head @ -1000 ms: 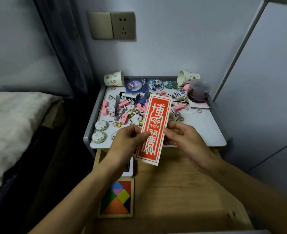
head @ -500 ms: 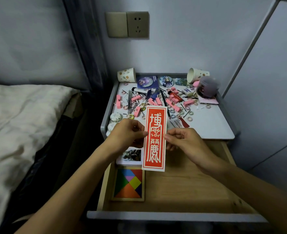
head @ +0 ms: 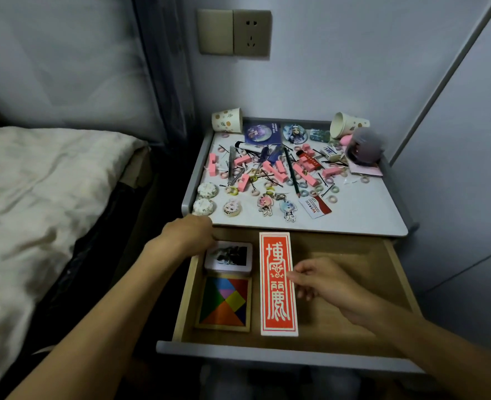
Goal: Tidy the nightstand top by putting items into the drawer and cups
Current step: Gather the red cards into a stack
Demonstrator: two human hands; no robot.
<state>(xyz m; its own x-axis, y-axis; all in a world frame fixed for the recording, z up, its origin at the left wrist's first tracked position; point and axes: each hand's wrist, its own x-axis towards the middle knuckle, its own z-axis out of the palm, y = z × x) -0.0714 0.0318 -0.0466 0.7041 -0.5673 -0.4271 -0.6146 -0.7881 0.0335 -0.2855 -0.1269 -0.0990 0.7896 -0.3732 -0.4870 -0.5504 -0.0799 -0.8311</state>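
In the open drawer (head: pixel 354 321), the right hand (head: pixel 325 281) pinches the red card (head: pixel 277 284); the left hand (head: pixel 188 233) hides its fingers, so its grip cannot be told.

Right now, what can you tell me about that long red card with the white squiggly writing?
The red card is a long, thin rectangle, cardboard by its look, with a white border and white characters running down it. It lies flat, face up, in the open drawer, lengthwise front to back, just right of the tangram puzzle. Fingertips of the right hand touch its right edge; whether they pinch it I cannot tell.
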